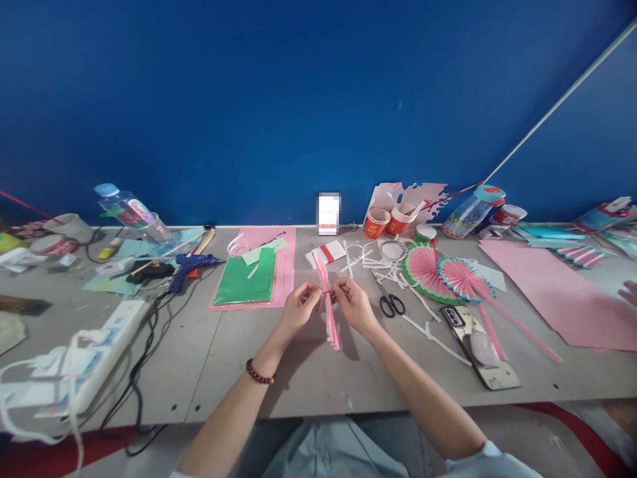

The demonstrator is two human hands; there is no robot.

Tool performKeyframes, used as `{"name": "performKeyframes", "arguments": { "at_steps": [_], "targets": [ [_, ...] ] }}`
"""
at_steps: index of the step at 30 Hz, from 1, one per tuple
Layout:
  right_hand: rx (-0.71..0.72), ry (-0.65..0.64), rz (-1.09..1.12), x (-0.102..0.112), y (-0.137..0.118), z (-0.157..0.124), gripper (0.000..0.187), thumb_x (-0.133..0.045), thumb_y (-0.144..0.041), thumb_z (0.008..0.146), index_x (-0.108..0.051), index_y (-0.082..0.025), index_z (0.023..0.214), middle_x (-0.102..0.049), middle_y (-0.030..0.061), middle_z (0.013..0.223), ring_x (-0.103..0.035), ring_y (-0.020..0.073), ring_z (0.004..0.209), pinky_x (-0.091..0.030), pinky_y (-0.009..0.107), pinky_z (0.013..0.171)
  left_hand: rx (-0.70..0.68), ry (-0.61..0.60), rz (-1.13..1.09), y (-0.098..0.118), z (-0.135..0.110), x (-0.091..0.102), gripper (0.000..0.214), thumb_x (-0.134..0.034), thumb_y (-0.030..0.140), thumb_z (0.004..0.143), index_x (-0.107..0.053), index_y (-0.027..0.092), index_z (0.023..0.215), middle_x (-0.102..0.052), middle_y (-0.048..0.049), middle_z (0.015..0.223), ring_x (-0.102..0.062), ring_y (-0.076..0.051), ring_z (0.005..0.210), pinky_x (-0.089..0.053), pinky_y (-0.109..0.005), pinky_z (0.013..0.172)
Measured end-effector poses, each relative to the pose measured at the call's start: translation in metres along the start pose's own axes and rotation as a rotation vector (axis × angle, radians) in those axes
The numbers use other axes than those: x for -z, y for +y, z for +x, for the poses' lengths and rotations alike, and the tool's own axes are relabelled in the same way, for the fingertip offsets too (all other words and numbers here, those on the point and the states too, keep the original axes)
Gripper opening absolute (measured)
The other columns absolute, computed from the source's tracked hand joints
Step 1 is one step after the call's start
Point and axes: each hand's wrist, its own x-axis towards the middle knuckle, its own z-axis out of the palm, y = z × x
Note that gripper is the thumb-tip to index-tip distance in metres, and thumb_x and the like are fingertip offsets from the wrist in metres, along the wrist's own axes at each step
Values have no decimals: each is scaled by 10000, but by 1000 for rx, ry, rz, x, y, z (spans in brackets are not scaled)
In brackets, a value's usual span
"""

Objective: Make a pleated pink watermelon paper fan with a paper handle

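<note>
A folded pink pleated paper strip [329, 307] stands nearly upright above the grey table [318, 378], its lower end fanning out. My left hand [300, 307] pinches its middle from the left. My right hand [352, 304] pinches the same spot from the right, where a thin pink tie crosses the pleats. Both hands have their fingers closed on the paper. A bead bracelet [259, 374] sits on my left wrist.
Black scissors [391, 303] lie just right of my right hand. Finished pink fans [448, 271] and a phone [480, 345] sit further right, by a large pink sheet [557, 292]. Green paper [249, 279], a blue glue gun [192, 265] and a power strip [94, 355] lie left. Paper cups [388, 221] stand at the back.
</note>
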Motion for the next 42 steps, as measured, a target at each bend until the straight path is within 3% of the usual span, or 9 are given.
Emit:
{"name": "performKeyframes", "arguments": {
  "at_steps": [4, 8, 16, 24, 31, 42],
  "targets": [
    [-1, 7, 16, -1, -2, 0, 173, -536, -380, 852, -516, -213, 812, -625, 3, 700, -621, 149, 635, -510, 276, 641, 12, -43, 41, 3, -2, 0, 329, -485, 454, 853, -593, 176, 714, -566, 3, 642, -515, -140, 642, -393, -251, 620],
    [9, 4, 20, -1, -2, 0, 169, -552, -372, 846, -524, -209, 813, -608, -3, 695, -615, 145, 633, -509, 276, 642, -21, -52, 71, -2, -1, -2, 307, -540, 449, 838, -607, 167, 738, -619, -21, 714, -552, -154, 684, -407, -253, 635],
    [-67, 12, 158, -3, -2, -1, 210, -631, -402, 797, -580, -200, 811, -632, 5, 720, -629, 150, 662, -520, 280, 664, -95, -12, 170, -7, -3, -6, 336, -489, 440, 886, -612, 162, 742, -623, -21, 684, -553, -149, 641, -395, -245, 578],
    [-209, -52, 380, -3, -12, -3, 331, -697, -420, 753, -625, -214, 1001, -709, 11, 778, -672, 158, 706, -528, 299, 719, -140, 7, 158, -5, -5, -8, 333, -448, 428, 915, -572, 177, 736, -555, 12, 635, -511, -130, 604, -374, -237, 567],
    [-272, 1, 440, -4, -9, -1, 313, -797, -412, 634, -609, -183, 735, -675, -7, 675, -636, 136, 610, -514, 281, 652, -133, 2, 172, 0, -6, -9, 284, -446, 375, 911, -557, 184, 733, -540, 15, 641, -514, -133, 617, -384, -242, 587],
    [-195, 77, 328, -11, -15, -5, 394, -756, -504, 652, -519, -193, 698, -581, -35, 604, -533, 100, 531, -420, 220, 507, -146, 75, 33, 6, -14, -19, 352, -418, 437, 905, -480, 197, 655, -461, 22, 608, -464, -124, 578, -381, -244, 572]
  ]
}}
